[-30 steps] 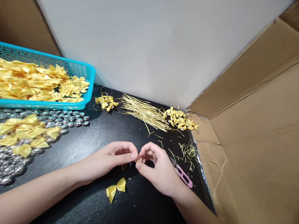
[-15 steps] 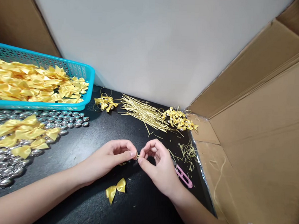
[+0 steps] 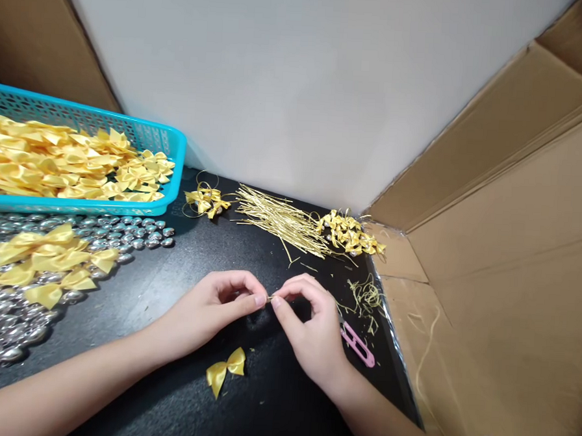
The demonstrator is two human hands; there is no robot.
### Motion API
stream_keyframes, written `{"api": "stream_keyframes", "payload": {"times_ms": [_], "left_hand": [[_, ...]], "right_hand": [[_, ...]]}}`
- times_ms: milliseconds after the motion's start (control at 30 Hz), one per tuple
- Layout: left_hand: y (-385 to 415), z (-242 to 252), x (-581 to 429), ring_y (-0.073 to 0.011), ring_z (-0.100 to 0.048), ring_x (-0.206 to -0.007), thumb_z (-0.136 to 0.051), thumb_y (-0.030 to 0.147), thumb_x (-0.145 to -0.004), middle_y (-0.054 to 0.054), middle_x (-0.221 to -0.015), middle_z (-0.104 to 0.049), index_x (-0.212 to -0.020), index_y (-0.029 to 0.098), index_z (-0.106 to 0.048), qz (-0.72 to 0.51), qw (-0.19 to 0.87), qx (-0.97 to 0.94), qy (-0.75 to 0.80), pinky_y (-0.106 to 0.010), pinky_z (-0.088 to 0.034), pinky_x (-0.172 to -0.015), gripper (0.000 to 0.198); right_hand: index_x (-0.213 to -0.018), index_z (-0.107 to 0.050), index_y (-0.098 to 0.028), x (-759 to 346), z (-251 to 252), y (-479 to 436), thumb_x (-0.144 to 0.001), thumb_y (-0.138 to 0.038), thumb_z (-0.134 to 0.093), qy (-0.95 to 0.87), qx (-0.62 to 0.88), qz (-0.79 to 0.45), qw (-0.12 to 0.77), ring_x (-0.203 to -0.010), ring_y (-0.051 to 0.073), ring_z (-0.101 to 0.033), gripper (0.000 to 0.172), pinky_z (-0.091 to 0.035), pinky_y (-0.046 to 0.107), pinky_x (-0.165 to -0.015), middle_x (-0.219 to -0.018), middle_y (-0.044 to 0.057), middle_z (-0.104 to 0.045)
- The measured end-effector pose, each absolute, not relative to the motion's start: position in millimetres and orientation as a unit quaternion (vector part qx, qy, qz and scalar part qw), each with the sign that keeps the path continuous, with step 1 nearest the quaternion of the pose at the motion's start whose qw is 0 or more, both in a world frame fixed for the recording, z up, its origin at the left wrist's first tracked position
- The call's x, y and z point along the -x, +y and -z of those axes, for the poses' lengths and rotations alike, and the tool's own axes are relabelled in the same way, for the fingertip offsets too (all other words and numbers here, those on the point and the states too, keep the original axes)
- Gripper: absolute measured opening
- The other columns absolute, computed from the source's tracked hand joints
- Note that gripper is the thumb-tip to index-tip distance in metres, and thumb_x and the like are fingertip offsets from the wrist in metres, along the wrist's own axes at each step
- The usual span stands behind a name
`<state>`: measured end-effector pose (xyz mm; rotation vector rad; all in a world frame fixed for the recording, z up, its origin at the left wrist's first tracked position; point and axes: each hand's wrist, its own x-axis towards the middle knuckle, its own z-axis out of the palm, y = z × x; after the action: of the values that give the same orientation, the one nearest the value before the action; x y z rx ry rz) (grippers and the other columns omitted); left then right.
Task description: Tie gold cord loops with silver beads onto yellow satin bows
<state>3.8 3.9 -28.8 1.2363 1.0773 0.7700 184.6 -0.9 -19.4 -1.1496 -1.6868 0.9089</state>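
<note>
The left forearm [image 3: 102,372] and right forearm [image 3: 373,408] are bare as far as the view reaches, smooth and slender, each narrowing toward the wrist. The left fingers [image 3: 243,280] and right fingers [image 3: 301,285] are also bare, slim, with rounded tips. The left thumbnail [image 3: 260,300] looks short, neatly rounded and plain, with a soft shine.

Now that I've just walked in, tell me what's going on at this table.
The left hand and right hand pinch a bit of gold cord between them. One yellow bow lies on the table, nearer the person than the hands and held by neither. Pink snips lie beside the right hand. More bows sit in the basket at the left, with silver beads in front of it.
</note>
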Motion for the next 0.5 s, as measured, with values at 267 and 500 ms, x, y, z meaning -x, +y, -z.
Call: {"api": "stream_keyframes", "payload": {"times_ms": [267,500], "left_hand": [[4,24,-1,-0.0117,-0.035,-0.060,-0.064,0.048,-0.082,0.006,-0.061,-0.041,-0.074,0.015,-0.062,-0.286,0.645,-0.566,0.426,-0.024,-0.028,-0.056,0.034],[10,18,9,-0.0112,-0.032,-0.060,-0.067,0.046,-0.082,0.006,-0.061,-0.042,-0.073,0.015,-0.066,-0.230,0.660,-0.599,0.392,-0.024,-0.025,-0.055,0.032]], "right_hand": [[-0.075,-0.068,-0.019,-186,18,-4,-0.080,-0.010,-0.065,-0.738,0.394,-0.263,0.480,-0.071,0.017,-0.062,0.010,-0.046,0.033,-0.070,-0.072,0.002,-0.066],[-0.077,-0.071,-0.019,-188,19,-3,-0.081,-0.011,-0.068,-0.751,0.357,-0.285,0.476,-0.069,0.016,-0.062,0.009,-0.046,0.033,-0.070,-0.072,0.002,-0.068]]}}
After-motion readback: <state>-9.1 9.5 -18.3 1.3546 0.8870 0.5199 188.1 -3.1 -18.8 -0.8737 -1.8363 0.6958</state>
